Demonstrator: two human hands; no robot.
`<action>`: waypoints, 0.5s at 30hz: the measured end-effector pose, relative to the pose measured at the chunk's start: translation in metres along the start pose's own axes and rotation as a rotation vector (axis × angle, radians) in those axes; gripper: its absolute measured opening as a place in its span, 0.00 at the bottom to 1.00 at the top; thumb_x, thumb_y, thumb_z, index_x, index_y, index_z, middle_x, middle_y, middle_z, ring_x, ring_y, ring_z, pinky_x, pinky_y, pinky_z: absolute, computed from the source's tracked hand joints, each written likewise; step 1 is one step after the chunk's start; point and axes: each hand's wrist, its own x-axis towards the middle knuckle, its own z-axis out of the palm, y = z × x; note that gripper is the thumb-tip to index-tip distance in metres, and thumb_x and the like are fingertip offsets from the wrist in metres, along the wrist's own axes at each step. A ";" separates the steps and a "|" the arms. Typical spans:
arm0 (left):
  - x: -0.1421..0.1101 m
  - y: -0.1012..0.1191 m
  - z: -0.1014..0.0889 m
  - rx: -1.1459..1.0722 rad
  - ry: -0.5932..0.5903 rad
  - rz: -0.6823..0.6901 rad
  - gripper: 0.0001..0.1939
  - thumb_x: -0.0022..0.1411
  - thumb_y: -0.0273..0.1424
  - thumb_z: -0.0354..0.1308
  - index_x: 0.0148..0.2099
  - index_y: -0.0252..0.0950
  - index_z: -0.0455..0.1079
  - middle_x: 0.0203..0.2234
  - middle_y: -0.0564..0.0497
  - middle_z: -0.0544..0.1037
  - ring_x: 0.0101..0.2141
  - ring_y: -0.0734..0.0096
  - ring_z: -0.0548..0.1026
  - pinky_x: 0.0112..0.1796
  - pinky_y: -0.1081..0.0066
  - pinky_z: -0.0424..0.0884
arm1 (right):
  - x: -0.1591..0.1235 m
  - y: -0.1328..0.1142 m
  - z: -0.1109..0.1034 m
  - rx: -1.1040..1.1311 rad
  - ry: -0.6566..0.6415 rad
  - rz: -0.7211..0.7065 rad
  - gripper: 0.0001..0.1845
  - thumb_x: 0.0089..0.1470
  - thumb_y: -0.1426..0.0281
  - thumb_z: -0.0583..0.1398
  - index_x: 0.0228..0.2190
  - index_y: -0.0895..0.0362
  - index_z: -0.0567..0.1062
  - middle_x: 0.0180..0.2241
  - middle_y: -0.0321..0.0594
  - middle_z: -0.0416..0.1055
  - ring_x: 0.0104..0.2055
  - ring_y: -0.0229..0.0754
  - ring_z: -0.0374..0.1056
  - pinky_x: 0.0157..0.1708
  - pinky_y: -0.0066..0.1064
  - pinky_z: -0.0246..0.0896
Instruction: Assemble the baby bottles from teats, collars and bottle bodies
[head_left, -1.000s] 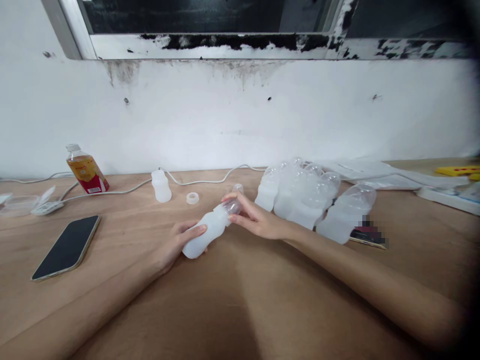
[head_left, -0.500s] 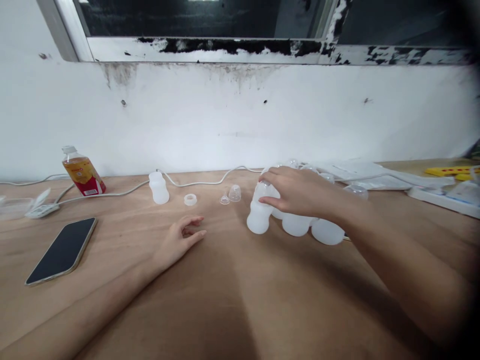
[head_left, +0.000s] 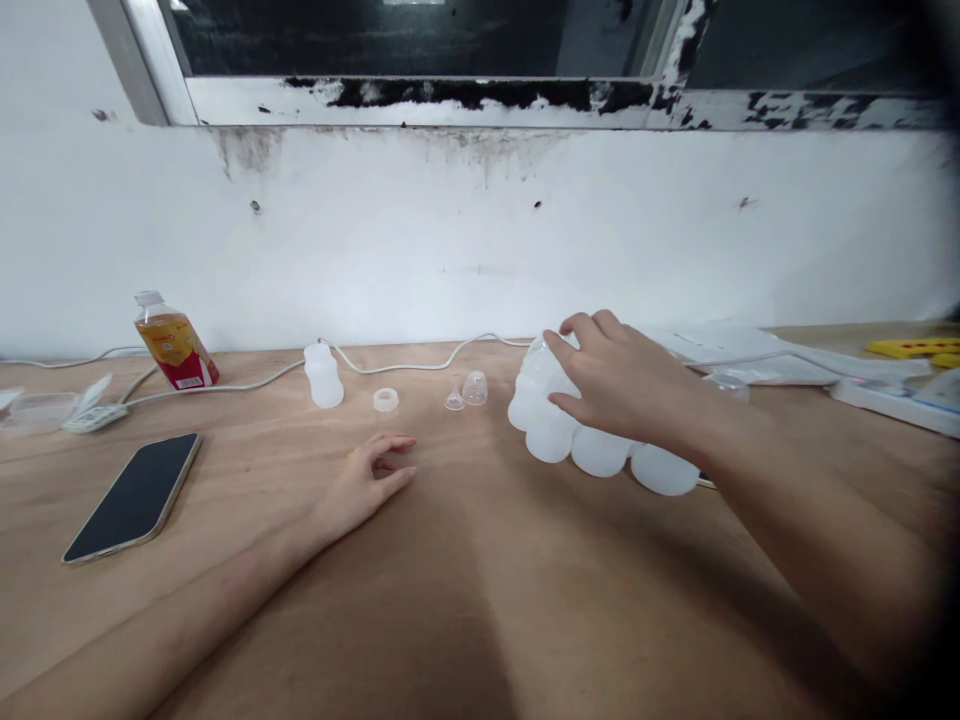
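Bottles [head_left: 550,432], frosted and bunched together, stand on your right, and there's your right hand [head_left: 619,375] over their tops, thumb and fingers apart; whether you're pinching one, I can't tell. The cloudy walls hide whatever is inside. Your left hand [head_left: 364,485] rests on the tabletop [head_left: 442,560], fingers half curled, thumb spread away, palm free. Just beyond it, look, a white ring [head_left: 385,400], with a lone frosted bottle [head_left: 324,377] upright to its left. Over to the ring's right, a small clear teat [head_left: 454,400] sits just beside a clear dome cap [head_left: 475,388]. Far left, the labelled drink bottle [head_left: 176,345] shows amber liquid below its white cap.
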 end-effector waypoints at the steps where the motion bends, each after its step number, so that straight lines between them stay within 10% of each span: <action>1: -0.002 0.001 -0.002 0.073 -0.041 0.037 0.20 0.54 0.37 0.51 0.48 0.37 0.62 0.48 0.47 0.65 0.45 0.64 0.67 0.43 0.64 0.65 | 0.000 -0.007 -0.001 0.042 0.046 -0.040 0.25 0.45 0.66 0.55 0.44 0.69 0.65 0.44 0.57 0.60 0.46 0.56 0.55 0.39 0.42 0.55; 9: -0.010 0.000 -0.011 0.691 -0.276 0.175 0.40 0.54 0.51 0.40 0.60 0.28 0.41 0.58 0.41 0.45 0.57 0.61 0.45 0.55 0.62 0.45 | -0.020 -0.110 0.058 0.668 -0.193 -0.368 0.37 0.54 0.53 0.38 0.55 0.68 0.47 0.58 0.54 0.41 0.59 0.51 0.35 0.54 0.46 0.39; 15: -0.009 -0.006 -0.007 0.733 -0.237 0.205 0.39 0.54 0.52 0.38 0.60 0.30 0.41 0.58 0.43 0.46 0.57 0.62 0.46 0.54 0.64 0.46 | -0.025 -0.122 0.079 0.763 -0.181 -0.344 0.35 0.54 0.54 0.38 0.56 0.64 0.46 0.58 0.49 0.41 0.60 0.47 0.33 0.56 0.45 0.32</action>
